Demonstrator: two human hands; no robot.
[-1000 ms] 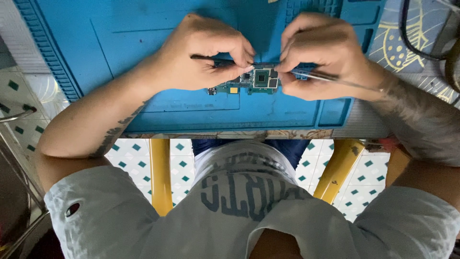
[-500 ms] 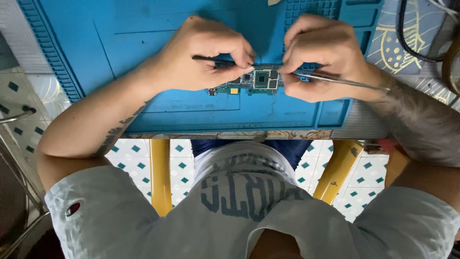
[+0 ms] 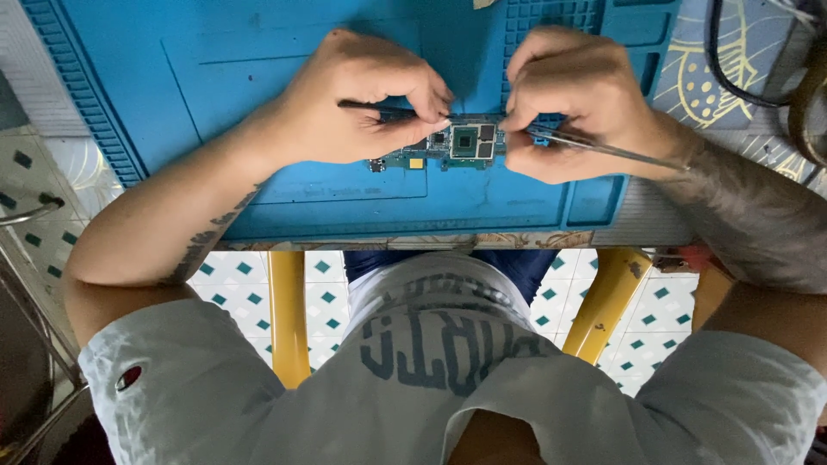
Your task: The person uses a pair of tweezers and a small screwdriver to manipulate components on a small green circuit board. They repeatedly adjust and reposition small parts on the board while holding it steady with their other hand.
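Circuit board, small and green with a dark square chip near its middle, lies on the blue work mat that covers the surface, and I see it pinned between both hands at the centre of the view. Left hand sits on the left of the board, its grip clenched around a thin dark tool that runs level across the fingers toward the board's far edge, while the thumb presses on the board's left end. Right hand sits on the right, its grip closed on metal tweezers whose long shaft runs out to the right past the wrist; the tips point left to the board's right edge, though I cannot tell exactly where they touch, since the fingers hide them. Both forearms rest across the near part of the mat. Far right, beyond the mat, a dark cable loops over a patterned blue and yellow cloth. Below the near edge of the surface I see yellow legs over a white floor with green diamond tiles, and the person's pale grey shirt fills the near part of the view.
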